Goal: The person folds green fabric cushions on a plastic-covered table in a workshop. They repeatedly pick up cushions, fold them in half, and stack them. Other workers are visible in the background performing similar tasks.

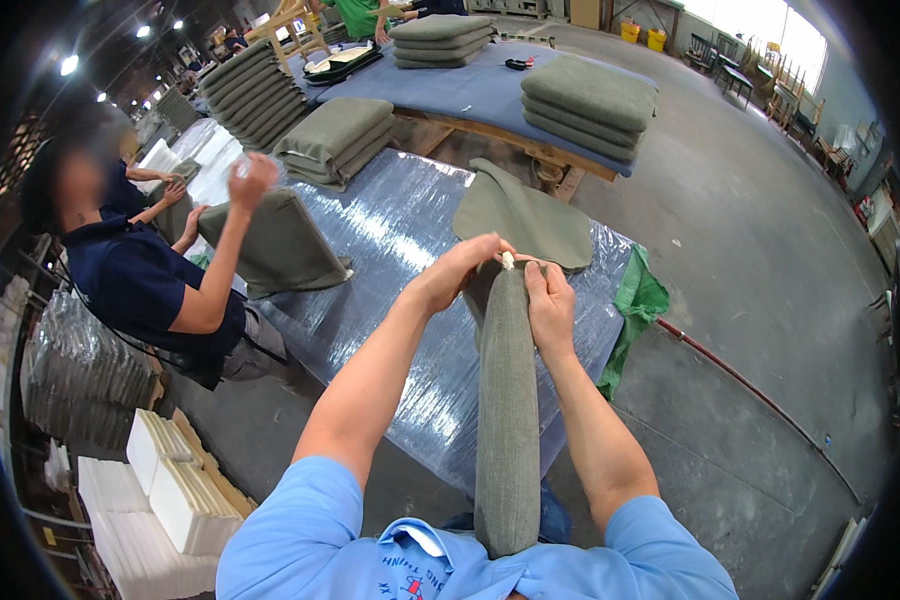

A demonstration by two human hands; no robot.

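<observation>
A grey-green fabric cushion [508, 420] stands on its narrow edge between my forearms, its near end against my shirt. At its far end my left hand [460, 268] is closed on the edge of the cover, fingers bent over the corner. My right hand [550, 305] pinches the cover on the other side of that corner, thumb on top. A bit of white filling [508, 260] pokes out between the two hands. Just beyond them a loose grey-green fabric piece [530, 215] lies on the plastic-wrapped table [420, 370].
To the left a co-worker [160, 270] handles another cushion [275, 245]. Stacked cushions [335, 135] sit at the table's far end, and more [590, 100] on a blue-topped table [450, 90]. Green cloth [638, 300] hangs off the right edge. White foam blocks [175, 490] stand lower left; a red hose [740, 375] crosses the floor.
</observation>
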